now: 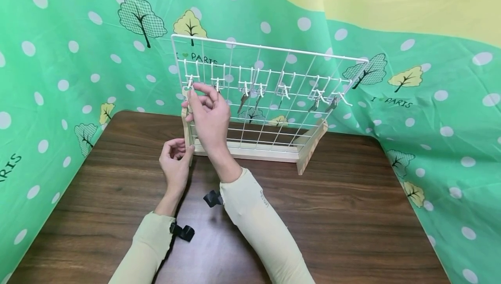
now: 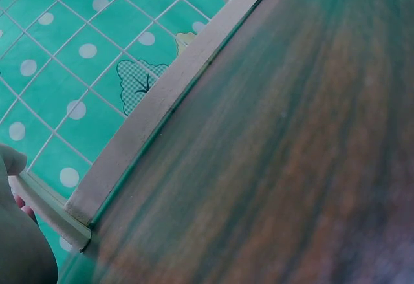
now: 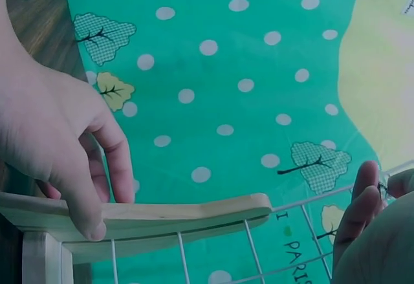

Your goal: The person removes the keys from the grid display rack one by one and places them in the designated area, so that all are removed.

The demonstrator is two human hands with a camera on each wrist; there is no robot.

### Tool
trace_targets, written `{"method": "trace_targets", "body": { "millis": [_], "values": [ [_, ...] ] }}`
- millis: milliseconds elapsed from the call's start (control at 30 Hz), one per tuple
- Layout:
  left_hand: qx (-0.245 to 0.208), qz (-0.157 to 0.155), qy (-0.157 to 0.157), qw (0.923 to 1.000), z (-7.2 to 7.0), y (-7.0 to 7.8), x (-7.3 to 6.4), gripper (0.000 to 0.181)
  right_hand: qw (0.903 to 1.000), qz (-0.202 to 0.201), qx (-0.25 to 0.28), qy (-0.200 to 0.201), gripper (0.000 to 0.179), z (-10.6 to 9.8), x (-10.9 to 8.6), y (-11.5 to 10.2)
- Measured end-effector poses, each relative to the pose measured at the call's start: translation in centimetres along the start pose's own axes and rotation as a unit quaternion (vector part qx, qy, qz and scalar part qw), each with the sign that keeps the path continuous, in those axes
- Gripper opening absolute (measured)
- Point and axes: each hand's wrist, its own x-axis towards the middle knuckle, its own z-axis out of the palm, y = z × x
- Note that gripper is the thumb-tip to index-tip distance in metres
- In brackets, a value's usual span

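A white wire grid rack [image 1: 270, 48] stands on wooden legs, with white hooks along its middle. My right hand [image 1: 213, 118] is raised at the leftmost hook [image 1: 190, 79] and pinches a key [image 1: 185, 92] between thumb and fingers; the fingers cover much of it. Lower down, my left hand [image 1: 175, 162] grips the left wooden leg [image 1: 185, 125]. The right wrist view shows that hand's thumb on the near face of the wooden leg [image 3: 187, 211] and its fingers behind. Several other keys, one of them a dark key [image 1: 242, 101], hang from hooks farther right.
The rack's right wooden leg [image 1: 313, 147] and its wooden crossbar [image 1: 250, 151] rest on a dark wood-grain table [image 1: 352, 214]. Behind and at both sides hangs a green dotted cloth [image 1: 78, 58] with printed trees. Black straps [image 1: 213, 198] are on both sleeves.
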Motion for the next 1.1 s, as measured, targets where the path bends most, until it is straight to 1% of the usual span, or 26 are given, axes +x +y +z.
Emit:
{"method": "trace_targets", "body": {
  "millis": [200, 333, 567, 800, 1100],
  "values": [
    [-0.001, 0.006, 0.000, 1.0000, 0.02, 0.08, 0.00, 0.031, 0.9987, 0.036, 0.021, -0.029, 0.028, -0.22, 0.22, -0.42],
    [-0.001, 0.008, -0.001, 1.0000, 0.00, 0.00, 0.02, 0.031, 0.9978, 0.046, 0.030, -0.038, 0.029, -0.35, 0.27, -0.57],
    [-0.002, 0.005, -0.002, 1.0000, -0.06, -0.14, 0.02, 0.031, 0.9982, 0.035, 0.034, -0.035, 0.024, -0.41, 0.10, -0.67],
    [0.001, 0.004, -0.003, 1.0000, -0.14, -0.08, -0.05, 0.032, 0.9994, 0.010, 0.017, -0.030, 0.019, -0.19, -0.30, -0.80],
    [0.002, 0.003, -0.003, 1.0000, -0.18, -0.13, -0.05, 0.032, 0.9993, -0.011, 0.026, -0.024, 0.020, -0.36, -0.64, -0.99]
  ]
}}
